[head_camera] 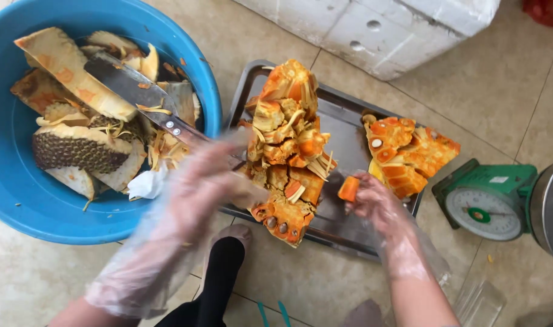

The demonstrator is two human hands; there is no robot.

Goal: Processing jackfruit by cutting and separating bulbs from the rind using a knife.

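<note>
Both my hands wear thin clear plastic gloves. My left hand (206, 181), blurred, grips the left edge of a large orange jackfruit chunk (288, 145) that stands on a steel tray (343, 115). Between the fingertips of my right hand (376, 206) is a small orange fruit pod (349, 188), held just right of the chunk. A big knife (134, 91) lies across the rinds in a blue basin (22, 200). Its handle end disappears behind my left hand, and I cannot tell whether the hand touches it.
Another orange jackfruit piece (409, 154) lies at the tray's right end. The blue basin holds several spiky rind scraps (73, 148). A green dial scale (485, 203) with a metal pan stands at right, a white foam box (379, 30) behind. My foot (231, 239) rests on the tiled floor.
</note>
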